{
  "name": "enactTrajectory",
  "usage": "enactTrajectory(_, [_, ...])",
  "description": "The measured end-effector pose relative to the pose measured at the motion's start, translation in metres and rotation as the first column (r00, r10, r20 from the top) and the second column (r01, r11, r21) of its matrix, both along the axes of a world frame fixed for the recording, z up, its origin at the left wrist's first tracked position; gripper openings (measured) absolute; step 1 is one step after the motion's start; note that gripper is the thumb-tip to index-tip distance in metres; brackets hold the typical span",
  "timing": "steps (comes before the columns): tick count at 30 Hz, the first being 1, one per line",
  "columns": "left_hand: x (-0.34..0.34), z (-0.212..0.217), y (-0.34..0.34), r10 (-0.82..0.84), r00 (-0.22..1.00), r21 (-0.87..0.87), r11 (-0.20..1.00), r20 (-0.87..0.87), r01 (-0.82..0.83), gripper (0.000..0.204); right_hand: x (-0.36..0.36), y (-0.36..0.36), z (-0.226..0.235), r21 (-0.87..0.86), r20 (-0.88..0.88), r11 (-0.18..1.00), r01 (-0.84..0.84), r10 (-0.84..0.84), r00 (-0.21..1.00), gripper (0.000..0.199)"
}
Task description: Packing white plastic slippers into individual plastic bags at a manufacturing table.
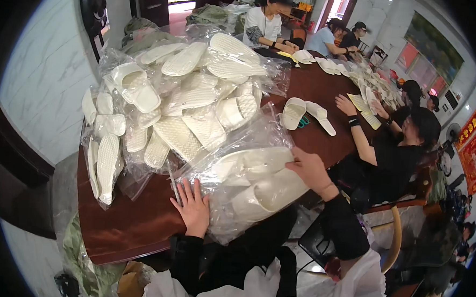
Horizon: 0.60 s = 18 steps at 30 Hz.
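Observation:
In front of me a pair of cream-white slippers (279, 188) lies in a clear plastic bag (220, 225) at the table's near edge. My left hand (193, 209) rests flat on the bag's left side, fingers spread. At the other end my right hand (313, 173) is closed on the slippers' sole ends, thumb and fingers bent round them. Part of its grip is hidden. Just beyond the bag rises a large heap of similar bagged slippers (184, 97).
Loose slippers (320, 118) lie on the dark red table (120, 234) beside green-handled scissors (303, 122). A person in black (411, 136) sits at the right holding yellow strips (365, 109). Other people work at the far end. A wooden chair (393, 240) stands at my right.

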State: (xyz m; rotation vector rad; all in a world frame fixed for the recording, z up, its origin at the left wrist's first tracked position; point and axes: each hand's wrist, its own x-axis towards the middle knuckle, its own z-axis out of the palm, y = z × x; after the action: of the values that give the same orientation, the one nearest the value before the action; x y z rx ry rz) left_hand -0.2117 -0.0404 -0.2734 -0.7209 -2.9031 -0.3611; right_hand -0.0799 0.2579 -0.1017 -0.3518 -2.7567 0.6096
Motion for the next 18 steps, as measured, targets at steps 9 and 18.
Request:
enactTrajectory(9, [0.001,-0.001,-0.001,0.004,0.998,0.037,0.999,-0.059,-0.001,0.065,0.032,0.067,0.019,0.083,-0.235,0.935,0.345,-0.318,0.918,0.022])
enactTrajectory(18, [0.001,0.004,0.001,-0.006,0.998,0.034,0.999,-0.057,0.008,0.065,0.083,0.072,0.119,-0.202,-0.739,0.875,0.44,-0.431,0.517,0.021])
